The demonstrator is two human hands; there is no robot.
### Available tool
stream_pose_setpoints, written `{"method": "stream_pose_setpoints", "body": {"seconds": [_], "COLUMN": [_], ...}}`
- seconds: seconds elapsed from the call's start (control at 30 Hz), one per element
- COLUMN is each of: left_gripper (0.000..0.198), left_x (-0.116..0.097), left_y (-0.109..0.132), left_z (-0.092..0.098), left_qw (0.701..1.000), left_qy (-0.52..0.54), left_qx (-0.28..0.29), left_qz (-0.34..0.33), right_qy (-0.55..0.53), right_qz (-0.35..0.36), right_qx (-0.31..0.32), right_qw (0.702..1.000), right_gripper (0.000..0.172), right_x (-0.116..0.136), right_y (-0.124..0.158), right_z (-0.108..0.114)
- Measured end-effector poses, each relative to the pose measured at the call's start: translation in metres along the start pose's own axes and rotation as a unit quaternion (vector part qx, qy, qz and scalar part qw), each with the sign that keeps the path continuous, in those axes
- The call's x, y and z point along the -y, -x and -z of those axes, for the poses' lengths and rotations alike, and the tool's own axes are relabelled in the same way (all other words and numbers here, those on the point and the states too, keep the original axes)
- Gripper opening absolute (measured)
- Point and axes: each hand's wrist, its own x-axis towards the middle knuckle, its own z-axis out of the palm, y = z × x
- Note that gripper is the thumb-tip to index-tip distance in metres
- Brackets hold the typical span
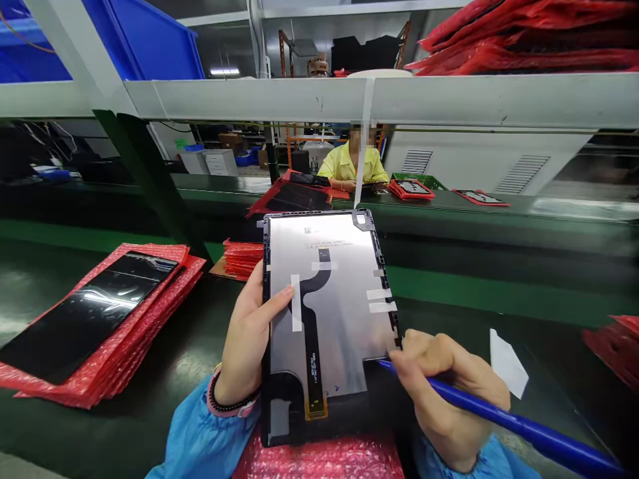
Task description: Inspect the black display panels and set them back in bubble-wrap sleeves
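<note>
- The silver-backed rectangular display panel [344, 299] stands upright above red bubble wrap [324, 462]; its small print is illegible.
- The left hand [247, 346] clasps the panel's left edge, thumb across its back.
- The right hand [444, 392] closes around a blue pen [524, 422], tip at the panel's lower right edge; the pen's tail is cut off.

Lt-blue sleeves [194, 440], blk bead bracelet [225, 404], L wrist.

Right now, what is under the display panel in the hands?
Only red bubble wrap shows below the lower edge of the display panel. The left hand grips its left edge; the right hand holds a blue pen. The rest beneath is covered by the panel.
</note>
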Motion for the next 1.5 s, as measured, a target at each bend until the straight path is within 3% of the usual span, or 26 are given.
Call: {"method": "stream_pose_setpoints", "body": {"seconds": [0.13, 0.37, 0.47, 0.6, 0.63, 0.7, 0.8, 0.93, 1.03, 1.17, 1.4, 1.5], "left_gripper": [0.048, 0.049, 0.05, 0.05, 0.05, 0.051, 0.053, 0.053, 0.049, 0.046, 0.051, 0.048], "left_x": [-0.002, -0.005, -0.004, -0.002, -0.002, -0.002, -0.003, -0.003, -0.003, -0.002, 0.003, 0.004], "left_y": [0.005, 0.012, 0.011, 0.008, 0.008, 0.008, 0.01, 0.008, 0.008, 0.01, 0.012, 0.008], "left_z": [-0.001, -0.005, -0.004, -0.002, -0.002, 0.0, 0.001, 0.001, 0.001, -0.001, -0.007, -0.006], "left_qw": [1.0, 1.0, 0.999, 0.999, 0.999, 0.999, 0.999, 0.999, 0.999, 0.999, 0.999, 0.999], "left_qy": [0.009, 0.028, 0.028, 0.041, 0.043, 0.043, 0.036, 0.023, 0.016, 0.015, 0.0, 0.021], "left_qx": [-0.001, -0.003, -0.007, 0.002, 0.005, 0.005, 0.004, 0.008, 0.007, 0.01, 0.019, 0.04], "left_qz": [-0.011, -0.007, -0.012, 0.002, 0.002, -0.005, -0.013, -0.024, -0.035, -0.043, -0.05, -0.025], "right_qy": [0.058, 0.094, 0.046, -0.16, -0.174, -0.141, -0.073, -0.068, -0.101, -0.105, 0.005, -0.026], "right_qz": [0.044, 0.044, 0.021, -0.068, -0.087, -0.118, -0.19, -0.299, -0.322, -0.326, -0.317, -0.34], "right_qx": [0.018, 0.046, 0.014, -0.074, -0.094, -0.118, -0.077, 0.098, 0.177, 0.144, 0.108, 0.081], "right_qw": [0.997, 0.994, 0.999, 0.982, 0.976, 0.976, 0.976, 0.947, 0.925, 0.929, 0.942, 0.937], "right_gripper": [0.044, 0.046, 0.045, 0.033, 0.03, 0.042, 0.047, 0.023, 0.021, 0.017, 0.025, 0.027], "right_x": [0.004, 0.006, 0.006, 0.006, 0.005, 0.003, -0.003, -0.01, -0.01, -0.01, -0.021, -0.021], "right_y": [0.0, 0.003, 0.004, -0.003, -0.007, -0.013, -0.022, -0.026, -0.024, -0.021, -0.021, -0.021], "right_z": [0.0, 0.001, 0.001, 0.009, 0.013, 0.022, 0.033, 0.035, 0.032, 0.027, 0.023, 0.024]}}
